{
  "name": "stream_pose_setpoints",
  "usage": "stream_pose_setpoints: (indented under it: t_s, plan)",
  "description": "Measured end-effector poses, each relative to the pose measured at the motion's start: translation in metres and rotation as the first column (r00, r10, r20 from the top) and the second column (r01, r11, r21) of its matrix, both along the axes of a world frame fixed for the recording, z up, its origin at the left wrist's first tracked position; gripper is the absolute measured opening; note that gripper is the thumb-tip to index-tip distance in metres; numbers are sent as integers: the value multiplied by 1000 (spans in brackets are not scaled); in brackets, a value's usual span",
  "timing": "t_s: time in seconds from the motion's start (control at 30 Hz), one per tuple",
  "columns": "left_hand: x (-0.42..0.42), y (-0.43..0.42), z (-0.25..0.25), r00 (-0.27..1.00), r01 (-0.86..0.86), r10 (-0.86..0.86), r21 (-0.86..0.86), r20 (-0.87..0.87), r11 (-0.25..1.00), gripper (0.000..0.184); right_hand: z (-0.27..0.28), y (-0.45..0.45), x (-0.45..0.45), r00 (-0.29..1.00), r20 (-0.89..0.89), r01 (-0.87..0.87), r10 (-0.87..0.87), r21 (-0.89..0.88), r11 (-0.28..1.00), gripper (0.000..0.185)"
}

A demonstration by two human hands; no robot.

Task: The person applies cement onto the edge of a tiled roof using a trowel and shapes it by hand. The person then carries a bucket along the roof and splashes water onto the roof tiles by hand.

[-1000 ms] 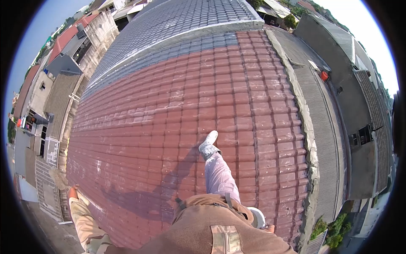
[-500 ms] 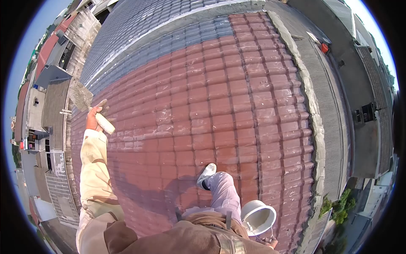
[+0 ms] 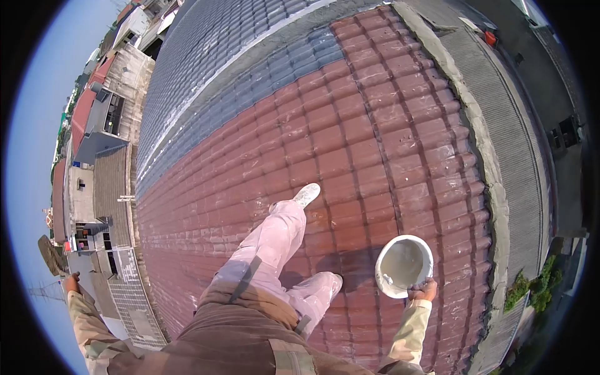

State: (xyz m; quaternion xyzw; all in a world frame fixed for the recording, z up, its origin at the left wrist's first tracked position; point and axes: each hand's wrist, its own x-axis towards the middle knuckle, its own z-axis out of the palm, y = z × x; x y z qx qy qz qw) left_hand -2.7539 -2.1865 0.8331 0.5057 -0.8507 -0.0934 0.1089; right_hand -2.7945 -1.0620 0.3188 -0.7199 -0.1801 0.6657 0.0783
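At the far left my left hand point(image 3: 72, 283) is held out to the side, closed round a trowel. The flat, dirty blade of the trowel point(image 3: 52, 255) points up; its handle is mostly hidden by my fingers. At the lower right, my right hand point(image 3: 424, 290) grips the near edge of a white bucket point(image 3: 380, 269). Grey wet mix, probably mortar, lies inside the bucket, with a pale lump near one side. The bucket is above the red roof tiles point(image 3: 350, 215); whether it touches them I cannot tell.
Sloping red tiles surround my white-shod feet point(image 3: 307, 195). Blue tiles point(image 3: 294, 65) and a mortared ridge point(image 3: 250, 56) lie farther up. A rough cement edge point(image 3: 497, 206) bounds the right side, with a corrugated roof point(image 3: 515, 137) beyond it. Neighbouring buildings point(image 3: 81, 194) stand left.
My left hand has swung outward and down to the far left with the trowel. My right hand has brought the bucket forward and up into fuller view. Both legs now show.
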Motion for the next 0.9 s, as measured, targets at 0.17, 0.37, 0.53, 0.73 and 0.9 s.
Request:
stream_pose_setpoints:
  t_s: [0.17,0.37,0.53,0.73,0.9]
  plan:
    - [-229,6,-87,976,74,-19,252,-216,965,36,-31,-20,-109,996,-29,82,-81,9,997,5]
    - [-493,15,-181,958,158,-22,460,-286,874,36,-10,-45,-266,990,60,127,-129,32,991,14]
    - [-598,-23,-208,964,99,52,536,-260,839,36,-2,-63,-339,995,91,36,-37,6,999,26]
    - [-565,-99,-159,953,-100,231,512,-198,853,36,77,-92,-431,997,-7,75,-75,-40,996,12]
    - [-536,-121,-66,922,75,165,578,-351,812,34,66,-110,-493,997,70,-23,26,-47,999,7]
